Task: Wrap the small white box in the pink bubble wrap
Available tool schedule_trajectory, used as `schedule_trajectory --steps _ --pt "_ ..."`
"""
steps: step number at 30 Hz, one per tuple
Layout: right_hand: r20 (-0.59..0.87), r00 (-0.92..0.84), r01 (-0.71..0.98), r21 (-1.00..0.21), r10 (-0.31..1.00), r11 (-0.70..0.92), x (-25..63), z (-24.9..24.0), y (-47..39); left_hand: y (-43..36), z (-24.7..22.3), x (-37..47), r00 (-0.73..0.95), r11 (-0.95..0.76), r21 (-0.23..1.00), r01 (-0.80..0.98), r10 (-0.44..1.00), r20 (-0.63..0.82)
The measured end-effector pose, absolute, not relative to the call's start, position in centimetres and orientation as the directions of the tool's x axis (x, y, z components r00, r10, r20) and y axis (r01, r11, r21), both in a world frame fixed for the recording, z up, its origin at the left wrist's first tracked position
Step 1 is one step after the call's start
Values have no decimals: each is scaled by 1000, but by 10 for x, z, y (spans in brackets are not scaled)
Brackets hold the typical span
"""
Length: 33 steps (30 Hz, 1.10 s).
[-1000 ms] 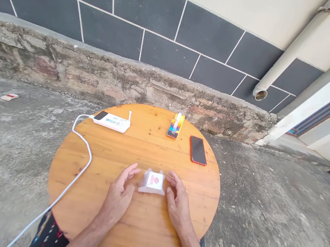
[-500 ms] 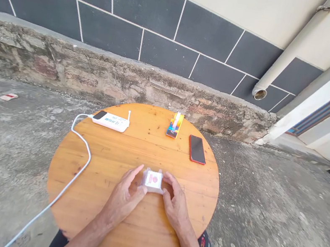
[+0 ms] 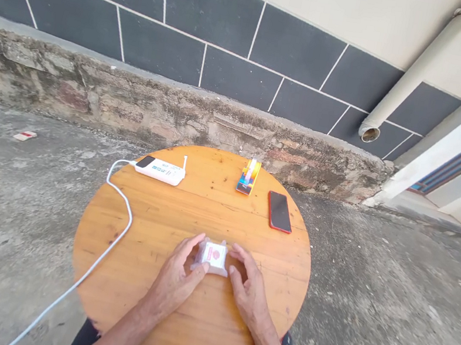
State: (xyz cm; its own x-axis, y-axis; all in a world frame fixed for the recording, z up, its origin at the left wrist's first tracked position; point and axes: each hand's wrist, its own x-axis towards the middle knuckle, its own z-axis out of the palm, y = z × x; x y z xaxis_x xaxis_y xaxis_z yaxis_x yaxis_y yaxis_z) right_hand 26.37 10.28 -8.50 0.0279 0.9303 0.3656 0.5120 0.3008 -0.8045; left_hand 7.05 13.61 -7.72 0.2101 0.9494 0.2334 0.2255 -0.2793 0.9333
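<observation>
A small white box with a red print (image 3: 215, 255), wrapped in clear crinkled plastic, lies near the middle of the round wooden table (image 3: 152, 212). My left hand (image 3: 180, 268) grips its left side, thumb on the near edge and index finger at the far left corner. To the right of the box, my right hand (image 3: 249, 289) is held open with fingers curved, a small gap between its fingertips and the plastic. The underside of the box is hidden.
A white device (image 3: 162, 170) with a white cable (image 3: 111, 243) lies at the back left. At the back stands a yellow and blue tape dispenser (image 3: 248, 177); a red-edged phone (image 3: 280, 211) lies right of it. A stone wall base (image 3: 136, 102) runs behind the table.
My right hand has come slightly away from the box, while my left thumb has slid a little further over its near edge. The whole view has shifted slightly.
</observation>
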Motion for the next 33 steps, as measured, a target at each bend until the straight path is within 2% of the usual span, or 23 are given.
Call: schedule_trajectory --steps 3,6,10,15,20,23,27,33 --pt "379 76 437 -844 922 311 266 -78 105 135 -77 71 194 -267 941 210 954 228" --pt "417 12 473 -803 909 363 267 -62 109 136 -76 71 196 -278 938 209 951 238" --pt "453 -162 590 -668 877 454 261 -42 118 137 -79 71 204 -288 939 190 947 249" --pt "458 -309 737 -439 834 514 252 -31 128 137 -84 71 215 -317 928 197 937 274" --pt "492 -396 793 -244 776 559 247 -28 132 136 -83 72 206 -337 912 236 934 292" --pt "488 -436 800 -174 756 574 243 -28 134 137 -80 72 202 -346 908 236 932 302" --pt "477 -413 808 -201 776 553 239 -32 136 137 -77 71 200 -339 914 220 933 298" --pt "433 -348 771 -372 831 517 242 -29 142 138 -78 74 174 -342 909 240 936 306"
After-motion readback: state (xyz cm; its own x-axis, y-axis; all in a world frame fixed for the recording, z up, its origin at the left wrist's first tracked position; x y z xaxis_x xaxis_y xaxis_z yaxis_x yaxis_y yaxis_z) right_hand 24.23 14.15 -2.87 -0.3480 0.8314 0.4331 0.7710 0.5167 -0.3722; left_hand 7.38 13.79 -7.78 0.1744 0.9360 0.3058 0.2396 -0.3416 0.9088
